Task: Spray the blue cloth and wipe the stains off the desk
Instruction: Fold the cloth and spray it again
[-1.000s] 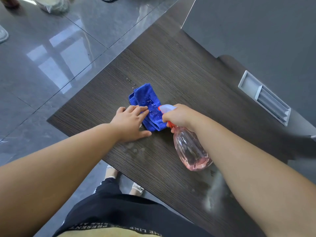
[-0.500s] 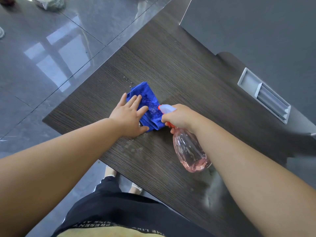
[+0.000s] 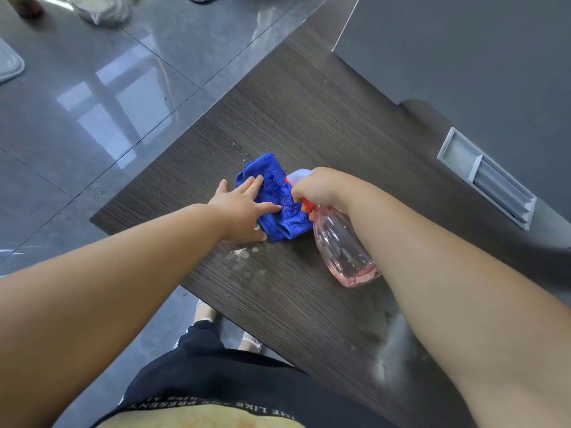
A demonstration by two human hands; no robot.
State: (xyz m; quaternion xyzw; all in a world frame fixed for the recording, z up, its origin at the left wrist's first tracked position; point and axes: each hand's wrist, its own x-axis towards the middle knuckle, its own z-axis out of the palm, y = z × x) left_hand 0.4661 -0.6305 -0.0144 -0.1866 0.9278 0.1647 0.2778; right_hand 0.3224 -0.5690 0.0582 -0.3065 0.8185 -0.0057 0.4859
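- The blue cloth (image 3: 279, 193) is folded up and lies on the dark wood-grain desk (image 3: 309, 118), not far from the edge nearest the person. It's got some darker wet-looking spots on top.
- The left hand (image 3: 244, 208) is palm down, with the fingers straight and a bit spread, pressing on the left part of the cloth. The heel of the hand sits on the desk.
- The right hand (image 3: 318, 186) is curled tight round the neck of a see-through pink spray bottle (image 3: 343, 248). The white nozzle with its orange-red trigger is right over the cloth's right side.
- The bottle is tilted, with its base toward the person. I can't tell if the base touches the desk.
- There are droplet stains (image 3: 244, 257) just below the cloth, and a whitish smear (image 3: 392, 344) closer in, by the right forearm.
- A grey plastic cable slot (image 3: 488, 177) is set into the desk, far right.
- A band of white lettering (image 3: 216, 407) on the black clothing is upside down from here. "LIKE" and "PRESENT" are readable, the rest isn't.
- Shiny grey floor tiles (image 3: 108, 118) are on the left.
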